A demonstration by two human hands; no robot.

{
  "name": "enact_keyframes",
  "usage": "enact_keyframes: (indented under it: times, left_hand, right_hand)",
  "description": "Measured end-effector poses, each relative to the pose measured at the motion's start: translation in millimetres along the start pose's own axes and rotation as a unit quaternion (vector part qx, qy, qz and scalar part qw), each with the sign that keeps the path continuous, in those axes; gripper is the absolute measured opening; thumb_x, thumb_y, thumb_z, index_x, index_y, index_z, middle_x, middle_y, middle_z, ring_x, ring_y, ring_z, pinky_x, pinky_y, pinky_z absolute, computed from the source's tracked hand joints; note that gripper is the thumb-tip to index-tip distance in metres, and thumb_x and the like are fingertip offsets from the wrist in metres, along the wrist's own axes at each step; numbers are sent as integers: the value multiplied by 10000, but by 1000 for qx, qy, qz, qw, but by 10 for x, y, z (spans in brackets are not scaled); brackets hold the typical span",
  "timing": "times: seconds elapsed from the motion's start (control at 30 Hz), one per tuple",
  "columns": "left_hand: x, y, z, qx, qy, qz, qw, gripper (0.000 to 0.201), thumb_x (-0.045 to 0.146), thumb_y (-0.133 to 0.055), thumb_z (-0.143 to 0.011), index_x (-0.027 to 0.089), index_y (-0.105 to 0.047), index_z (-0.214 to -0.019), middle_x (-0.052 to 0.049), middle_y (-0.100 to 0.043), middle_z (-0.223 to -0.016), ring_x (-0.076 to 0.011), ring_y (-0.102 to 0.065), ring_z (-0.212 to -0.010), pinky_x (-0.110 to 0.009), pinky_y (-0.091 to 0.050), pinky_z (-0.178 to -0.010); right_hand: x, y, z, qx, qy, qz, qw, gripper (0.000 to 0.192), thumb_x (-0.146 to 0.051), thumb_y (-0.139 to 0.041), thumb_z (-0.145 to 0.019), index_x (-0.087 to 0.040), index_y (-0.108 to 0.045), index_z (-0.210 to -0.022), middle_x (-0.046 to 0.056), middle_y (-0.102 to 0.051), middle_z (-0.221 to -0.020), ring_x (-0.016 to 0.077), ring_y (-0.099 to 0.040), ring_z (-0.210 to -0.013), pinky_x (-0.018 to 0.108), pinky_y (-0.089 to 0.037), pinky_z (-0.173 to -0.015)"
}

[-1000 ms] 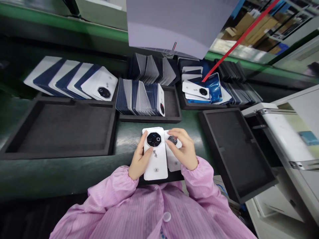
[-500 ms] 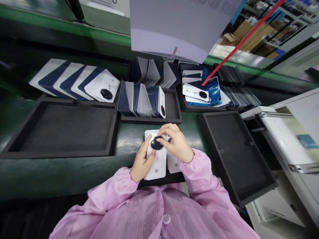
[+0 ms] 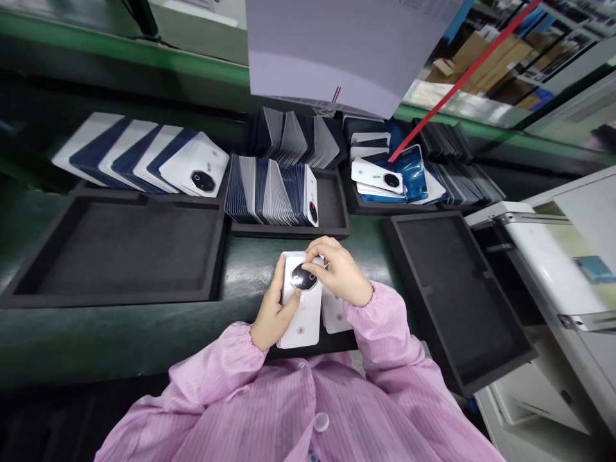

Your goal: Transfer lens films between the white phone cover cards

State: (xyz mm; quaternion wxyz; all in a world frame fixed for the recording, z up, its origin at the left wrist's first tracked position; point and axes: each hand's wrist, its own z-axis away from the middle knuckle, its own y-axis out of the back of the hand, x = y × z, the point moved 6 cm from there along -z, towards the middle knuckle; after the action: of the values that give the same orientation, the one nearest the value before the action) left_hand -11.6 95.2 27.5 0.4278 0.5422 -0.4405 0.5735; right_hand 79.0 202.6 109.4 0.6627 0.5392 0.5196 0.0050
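Far to the left of the hands, a large black foam tray point(image 3: 120, 247) lies on the green tabletop point(image 3: 96, 340), and beyond it a fanned row of white and blue phone back covers point(image 3: 144, 160) leans against the back of the bench. Straight beyond the hands sits a smaller black tray point(image 3: 332, 212) packed with covers standing on edge point(image 3: 272, 192), with a further rack of grey ones point(image 3: 298, 135) behind it.

The left hand point(image 3: 272, 314) grasps a white back cover point(image 3: 302, 305) along its left edge, thumb resting just below the black round camera piece point(image 3: 304, 278) near the cover's top. The right hand point(image 3: 341, 276) comes over from the right, its fingertips point(image 3: 315, 253) curled on the top right of that camera piece, pinching or pressing it; how firmly cannot be told. The cover lies flat just in front of the person's pink sleeves point(image 3: 216, 378). Beneath the right wrist, touching the held cover's right edge, lies a second white cover point(image 3: 334, 314).

Beyond and to the right of the hands, a pile of white and blue covers point(image 3: 385, 176) rests in another tray. Right of the hands, an empty-looking dark tray point(image 3: 457, 295) sits angled beside a white machine point(image 3: 553, 269).
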Motion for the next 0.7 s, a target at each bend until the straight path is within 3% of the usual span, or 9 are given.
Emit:
enact_keyframes:
  times: [0.2,0.43,0.7]
  left_hand:
    - [-23,0,6,-1,-1,-6,1000,711,314,-505,-917,257,-117,-1509,-92,-405,-1485,-227,-365,-1378,-383,-315,-1129]
    - [-42,-6,17,-3,-2,-15,1000,712,306,-515,-911,260,-129,-1508,-88,-365,-1510,-233,-322,-1402,-398,-299,-1139]
    - [-105,35,-53,19,89,72,993,732,286,-520,-892,258,-120,-1504,-51,-190,-1583,-210,-227,-1439,-378,-196,-1185]
  right_hand:
    - [31,12,-23,-10,-8,-11,1000,110,-117,-690,-773,-174,-604,-810,56,-611,-944,191,-562,-911,340,-459,-787]
    - [12,8,-38,-37,6,-10,999,132,-103,-684,-781,-178,-588,-728,47,-604,-921,191,-551,-914,366,-448,-848]
    - [-233,-116,184,75,124,89,985,98,-117,-552,-877,-177,-542,-801,79,-597,-880,235,-515,-959,418,-469,-852]
